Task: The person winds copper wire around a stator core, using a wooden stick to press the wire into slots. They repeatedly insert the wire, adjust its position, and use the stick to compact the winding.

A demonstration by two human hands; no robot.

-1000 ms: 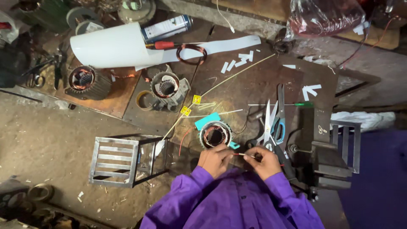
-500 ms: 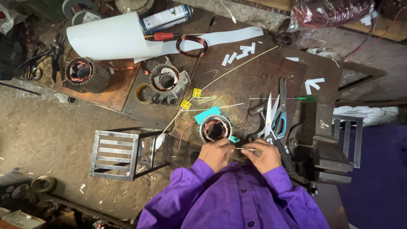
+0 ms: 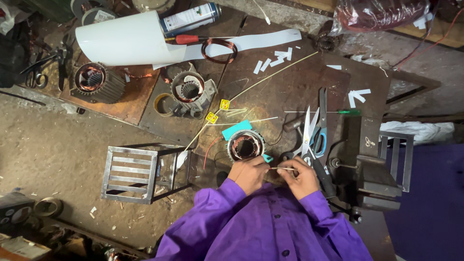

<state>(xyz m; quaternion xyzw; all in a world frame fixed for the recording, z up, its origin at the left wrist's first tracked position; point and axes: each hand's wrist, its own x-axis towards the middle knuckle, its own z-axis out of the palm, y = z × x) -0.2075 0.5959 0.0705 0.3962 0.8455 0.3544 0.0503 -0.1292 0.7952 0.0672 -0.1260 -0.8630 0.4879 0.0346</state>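
Thin pale stick (image 3: pixel 282 168): short, straight, lying level, pinched at both ends. Left hand (image 3: pixel 250 173) fingers closed on left end; right hand (image 3: pixel 300 176) fingers closed on right end. Stick spans gap between hands, just below motor stator (image 3: pixel 245 146). Stator: round, copper windings, dark centre hole, on desk (image 3: pixel 280 92) near front edge. Scissors (image 3: pixel 314 133), blue handles, right of stator. Teal card (image 3: pixel 237 129) touching stator's upper left. Purple sleeves below.

Three motor stators (image 3: pixel 245 145), perhaps two scissors (image 3: pixel 314 133).
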